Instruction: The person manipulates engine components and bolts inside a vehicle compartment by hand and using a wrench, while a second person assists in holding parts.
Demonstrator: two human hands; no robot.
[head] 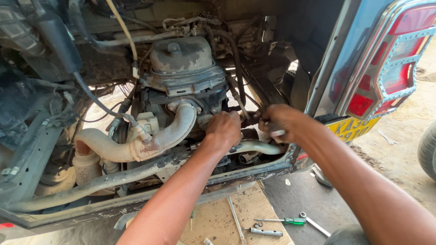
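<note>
Engine bay: where the vehicle's rear panel is opened, a grimy engine fills the cavity, coated in dust and oil, with hoses and cables running across it.
Tail lamp: a red lamp in a chrome studded frame stands at the right, above a yellow plate.
Exhaust pipe: a pale, rusted bent pipe runs across the lower left, rigid and fixed.
Cardboard sheet: a brown sheet lies on the ground below the bumper, carrying the loose tools.
Left hand: the left hand is curled tight on a fitting low on the engine; what lies under the fingers is hidden.
Right hand: the right hand is clamped round a small metal tool, just beside the left hand.
Fitting: it sits between the two hands at the engine's lower right, likely stiff, oily and slippery, so best gripped firmly and close in.
Spanners: long slim ones lie on the cardboard.
Screwdriver: a green-handled one lies near them.
</note>
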